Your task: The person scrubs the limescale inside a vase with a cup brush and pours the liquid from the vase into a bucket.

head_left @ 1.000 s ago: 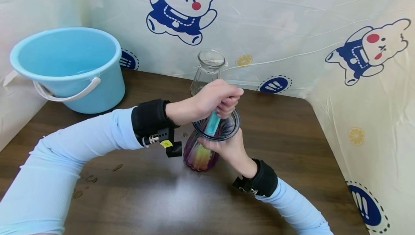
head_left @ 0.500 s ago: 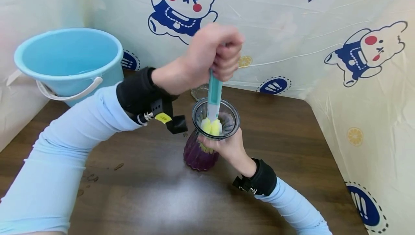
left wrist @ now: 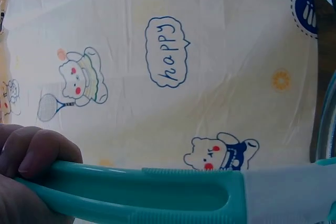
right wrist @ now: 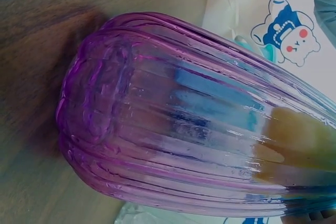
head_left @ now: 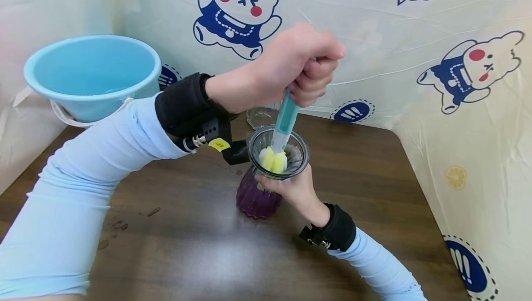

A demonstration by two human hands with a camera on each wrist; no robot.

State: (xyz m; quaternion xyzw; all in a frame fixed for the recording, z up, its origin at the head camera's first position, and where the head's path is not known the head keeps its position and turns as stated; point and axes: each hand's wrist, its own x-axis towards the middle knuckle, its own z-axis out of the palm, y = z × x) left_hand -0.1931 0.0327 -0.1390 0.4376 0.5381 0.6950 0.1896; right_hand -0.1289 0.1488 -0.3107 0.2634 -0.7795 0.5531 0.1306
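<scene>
L hand (head_left: 296,66) grips brush handle (head_left: 287,115); R hand (head_left: 296,191) holds glass vase (head_left: 257,199) round neck, mid-table, bucket (head_left: 97,108) far left. Sponge head (head_left: 273,160) in vase mouth. Risk: hard L push/pull may tip vase or chip it if R grip slips, esp. if wet. Wall sheet (left wrist: 121,3) reads "happy"; yellow tag (head_left: 219,144) on L wrist strap (head_left: 184,103) too small to read.

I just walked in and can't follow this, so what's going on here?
A person's left hand grips a teal-handled brush, while the right hand holds a purple glass vase. At this moment the brush's yellow-and-white head is in the vase's mouth. A clear glass vessel is behind the vase, and a light blue bucket is off to the person's left.
</scene>
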